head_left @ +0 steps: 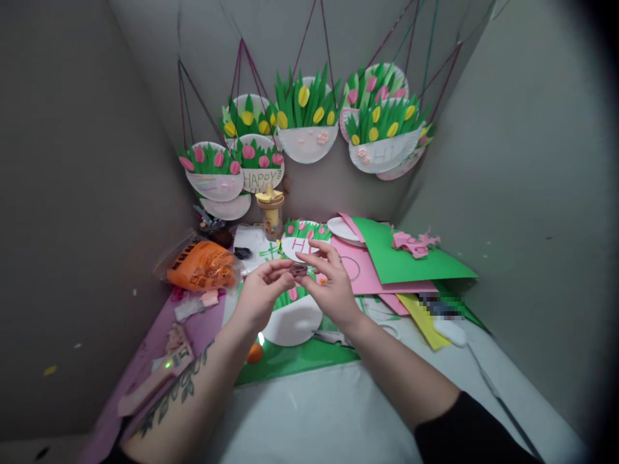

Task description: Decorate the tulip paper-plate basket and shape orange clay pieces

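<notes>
Both hands meet over the middle of the table. Between my left hand (264, 290) and my right hand (333, 287) is a small brownish-pink bundle (298, 270), possibly wound cord, pinched by thumbs and fingers. Just below the hands lies a white paper-plate basket (293, 322) with green paper leaves and a pink tulip, partly hidden by my fingers. Behind them lies another paper-plate basket (293, 245) with pink tulips and red letters. Scissors (333, 337) rest beside the nearer basket, under my right wrist.
Finished paper baskets (308, 143) hang from cords on the back wall. On the left are an orange bag (203, 265) and a pink glue gun (157, 380) with a lit green light. Green card (411, 258) and pink sheets lie right. A cup (271, 216) stands behind; an orange ball (255, 352) sits in front.
</notes>
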A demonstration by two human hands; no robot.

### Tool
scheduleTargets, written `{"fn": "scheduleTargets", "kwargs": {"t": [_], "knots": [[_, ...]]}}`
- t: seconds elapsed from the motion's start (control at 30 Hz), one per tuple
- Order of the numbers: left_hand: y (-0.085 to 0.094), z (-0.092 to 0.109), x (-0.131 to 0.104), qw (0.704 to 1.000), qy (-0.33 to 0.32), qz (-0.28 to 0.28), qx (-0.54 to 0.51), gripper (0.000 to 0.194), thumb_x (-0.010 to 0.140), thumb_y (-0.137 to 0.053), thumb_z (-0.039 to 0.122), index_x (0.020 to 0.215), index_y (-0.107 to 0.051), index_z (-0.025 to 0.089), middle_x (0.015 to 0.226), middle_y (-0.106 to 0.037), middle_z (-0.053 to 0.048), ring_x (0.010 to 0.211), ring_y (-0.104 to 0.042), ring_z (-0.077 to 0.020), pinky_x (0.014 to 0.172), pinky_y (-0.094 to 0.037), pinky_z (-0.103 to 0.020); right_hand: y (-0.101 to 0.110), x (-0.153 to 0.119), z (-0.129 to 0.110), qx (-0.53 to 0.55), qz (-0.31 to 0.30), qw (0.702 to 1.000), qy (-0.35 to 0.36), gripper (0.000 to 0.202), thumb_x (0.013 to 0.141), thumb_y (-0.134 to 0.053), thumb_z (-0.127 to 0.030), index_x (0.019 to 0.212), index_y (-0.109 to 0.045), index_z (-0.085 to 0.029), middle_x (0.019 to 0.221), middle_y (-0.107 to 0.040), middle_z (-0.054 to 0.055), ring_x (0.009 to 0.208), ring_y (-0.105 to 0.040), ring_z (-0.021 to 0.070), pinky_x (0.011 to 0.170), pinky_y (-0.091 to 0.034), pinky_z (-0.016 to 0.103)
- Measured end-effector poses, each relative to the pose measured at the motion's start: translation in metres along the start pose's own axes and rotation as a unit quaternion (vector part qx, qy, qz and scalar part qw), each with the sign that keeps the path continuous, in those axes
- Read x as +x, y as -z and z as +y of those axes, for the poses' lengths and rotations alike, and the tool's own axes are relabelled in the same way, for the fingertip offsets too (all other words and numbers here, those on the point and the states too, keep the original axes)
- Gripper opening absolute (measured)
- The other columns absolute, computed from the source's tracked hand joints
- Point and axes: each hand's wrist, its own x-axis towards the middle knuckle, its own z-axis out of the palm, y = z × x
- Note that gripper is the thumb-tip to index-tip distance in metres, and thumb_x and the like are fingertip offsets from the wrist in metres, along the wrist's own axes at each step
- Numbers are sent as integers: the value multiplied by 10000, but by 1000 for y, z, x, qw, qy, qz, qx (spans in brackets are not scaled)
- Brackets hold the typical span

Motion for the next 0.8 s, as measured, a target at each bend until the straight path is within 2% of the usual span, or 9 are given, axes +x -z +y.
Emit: {"fn": "scheduleTargets", "kwargs": {"t": [0.13,0.27,0.37,0.53,0.6,0.67,0.8], "knots": [[0,2,0,1000,-5,17,-1,358,595,-803,275,835,-562,163,773,-714,-45,705,-671,-161,641,-514,-256,-1,-2,-2,-41,5,998,47,264,745,-685,-172,984,-685,-286,1188,-512,65,1028,-529,205,919,-470,412],[1,1,0,999,-16,32,37,331,654,-760,313,909,-627,149,759,-711,-53,666,-658,-147,610,-503,-244,-1,-5,-6,-52,8,996,69,166,756,-675,-173,888,-696,-271,1129,-555,61,1048,-531,223,912,-462,422],[1,1,0,997,-26,33,69,280,652,-760,319,844,-676,133,711,-695,-40,622,-638,-126,607,-502,-236,2,-4,-7,-53,27,995,79,110,782,-645,-171,838,-688,-255,1077,-570,63,1024,-548,217,892,-470,414],[3,2,6,997,-8,72,4,307,581,-807,319,787,-677,133,605,-642,3,531,-588,-78,522,-456,-176,9,-1,-10,-32,99,992,72,75,788,-654,-196,840,-683,-240,1062,-569,65,960,-565,197,835,-500,387],[3,1,7,996,-2,84,-27,325,565,-820,309,800,-680,133,649,-660,-7,576,-605,-80,540,-457,-167,9,-2,-10,-33,98,991,82,97,787,-659,-200,860,-698,-249,1084,-574,62,949,-564,195,818,-505,383],[1,0,5,996,5,74,-53,319,580,-816,303,819,-689,133,740,-688,-32,652,-630,-97,597,-481,-185,6,-3,-10,-43,68,992,95,139,786,-660,-196,898,-710,-262,1123,-578,62,948,-557,196,799,-509,378],[-4,2,-2,997,34,11,-74,288,678,-757,319,886,-704,127,848,-697,-65,759,-642,-126,682,-504,-223,1,-5,-6,-66,38,992,101,247,786,-645,-157,992,-701,-281,1171,-570,63,1014,-530,209,855,-489,399]]}}
